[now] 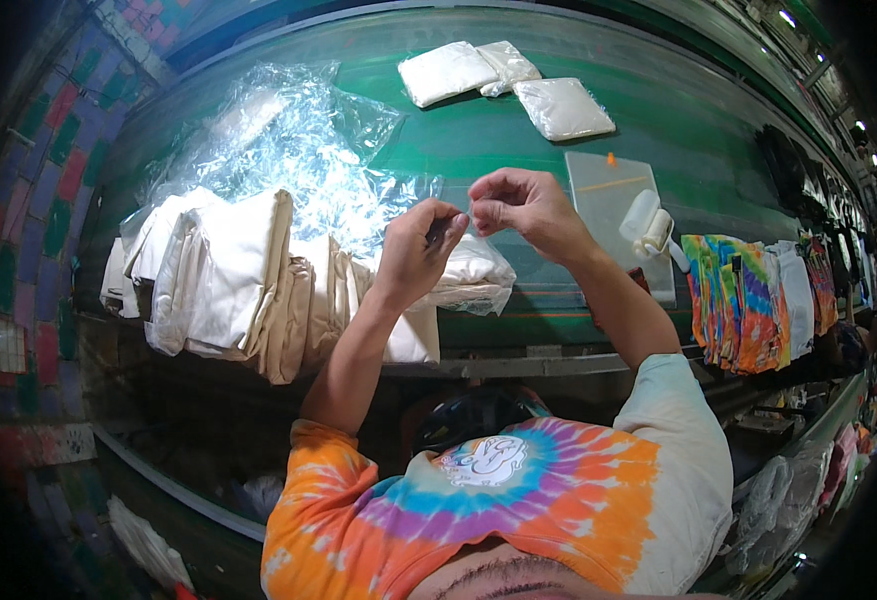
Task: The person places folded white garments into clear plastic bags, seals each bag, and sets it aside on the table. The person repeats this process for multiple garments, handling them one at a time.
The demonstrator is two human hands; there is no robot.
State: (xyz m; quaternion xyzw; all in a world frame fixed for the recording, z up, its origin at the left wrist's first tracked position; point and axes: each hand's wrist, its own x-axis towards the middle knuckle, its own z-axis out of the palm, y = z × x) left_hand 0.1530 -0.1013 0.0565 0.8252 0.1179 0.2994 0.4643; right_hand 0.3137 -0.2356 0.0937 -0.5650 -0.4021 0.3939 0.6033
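Note:
My left hand [420, 245] and my right hand [530, 208] are raised close together over the near edge of the green table. On both, thumb and fingers are pinched. Whatever lies between the fingertips is too small or too clear to make out. Just below them is a folded off-white cloth bundle [478, 268] in clear plastic, partly covered by my left hand. Left of it, stacks of folded white and cream cloth [223, 270] hang over the table's edge. Crumpled clear plastic bags [308, 150] lie in a shiny heap behind the stacks.
Three wrapped white packets [563, 108] lie at the back of the green table [388, 60]. To the right, a grey board [598, 180] carries a white bottle [640, 214] and a tape roll [658, 235]. Folded tie-dye cloth [733, 300] hangs over the edge farther right.

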